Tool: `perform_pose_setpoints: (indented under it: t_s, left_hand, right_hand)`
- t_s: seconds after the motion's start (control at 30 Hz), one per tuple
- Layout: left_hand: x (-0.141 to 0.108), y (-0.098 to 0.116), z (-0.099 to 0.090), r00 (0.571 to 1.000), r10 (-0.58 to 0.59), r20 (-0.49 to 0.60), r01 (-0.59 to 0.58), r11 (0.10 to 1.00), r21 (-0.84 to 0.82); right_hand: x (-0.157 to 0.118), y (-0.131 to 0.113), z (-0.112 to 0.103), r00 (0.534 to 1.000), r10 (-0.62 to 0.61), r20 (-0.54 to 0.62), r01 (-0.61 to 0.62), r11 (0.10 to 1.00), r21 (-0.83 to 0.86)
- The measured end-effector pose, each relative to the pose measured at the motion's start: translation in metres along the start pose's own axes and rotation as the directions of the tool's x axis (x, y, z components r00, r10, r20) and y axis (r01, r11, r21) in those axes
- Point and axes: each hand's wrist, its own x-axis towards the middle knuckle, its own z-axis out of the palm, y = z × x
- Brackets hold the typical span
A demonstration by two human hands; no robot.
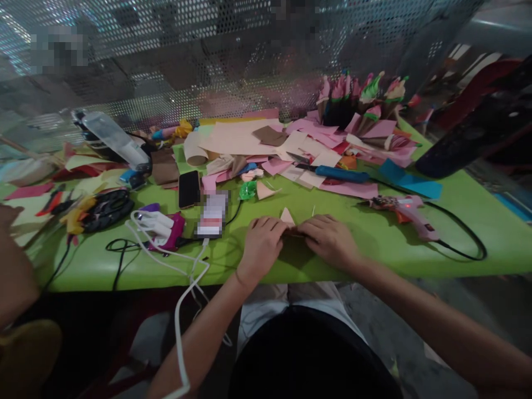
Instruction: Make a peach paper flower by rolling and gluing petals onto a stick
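Observation:
Over the near edge of the green table (pixel 233 266), both hands hold a small pale pink piece (pixel 286 216), which looks like foam sheet or paper. My left hand (pixel 261 241) has its fingers bent and closed on the piece's left side. On the other side, my right hand (pixel 328 238) pinches it with curled fingers. A pointed tip sticks up between the hands; the fingers hide most of the rest. Just beyond lie a bright green crumpled piece (pixel 248 190) and a cream cone-like scrap (pixel 266 190).
A pink glue gun (pixel 415 213) with a black cord lies right. A blue-handled tool (pixel 343 174) rests on pink scraps (pixel 366 190). Left are a black phone (pixel 189 188), a lit phone (pixel 213 213), and a power strip (pixel 170 233) with white cables. Another person's arm (pixel 16 266) shows far left.

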Motion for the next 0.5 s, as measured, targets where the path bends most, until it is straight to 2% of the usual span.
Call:
perform_pose_setpoints:
  t_s: [0.13,0.37,0.5]
  left_hand:
    - [-0.0001,-0.0005,0.0024,0.998,0.054,-0.021,-0.053,0.997,0.062]
    - [0.0003,0.0012,0.0040,1.000,0.029,0.001,-0.029,0.997,0.068]
    - [-0.0012,0.0026,0.0042,1.000,0.022,-0.002,-0.021,0.995,0.095]
  right_hand:
    - [-0.0005,0.0022,-0.0005,0.998,0.047,0.032,-0.049,0.997,0.055]
    - [0.0018,0.0047,-0.0038,0.985,0.153,0.074,-0.167,0.956,0.242]
    - [0.0058,0.0016,-0.0029,0.965,0.249,0.088,-0.264,0.926,0.270]
